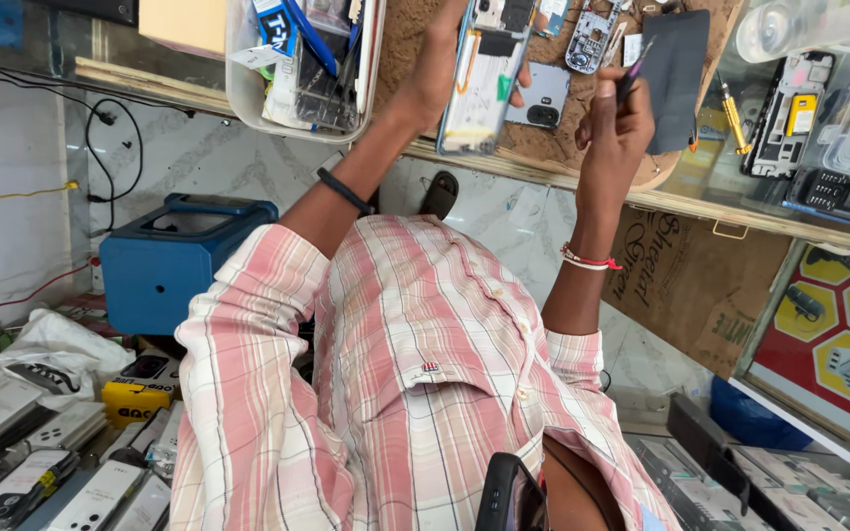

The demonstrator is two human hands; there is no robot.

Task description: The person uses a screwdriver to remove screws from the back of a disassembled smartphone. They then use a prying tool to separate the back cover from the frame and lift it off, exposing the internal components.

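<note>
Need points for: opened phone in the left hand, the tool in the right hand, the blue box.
opened phone (484, 79), head view, on its exposed inner board, mid-body.
left hand (440, 64), head view, on the palm gripping the phone's edge.
tool (632, 74), head view, on its thin shaft above the right hand (617, 123).
blue box (164, 270), head view, on its front face.

An opened smartphone (484, 74), its back cover removed, was held tilted on edge above the workbench, exposing a pale inner frame, an orange flex cable, a green tab and dark camera modules at one end. A slender dark tool (630, 77) with a purple tip stood just beside it.
</note>
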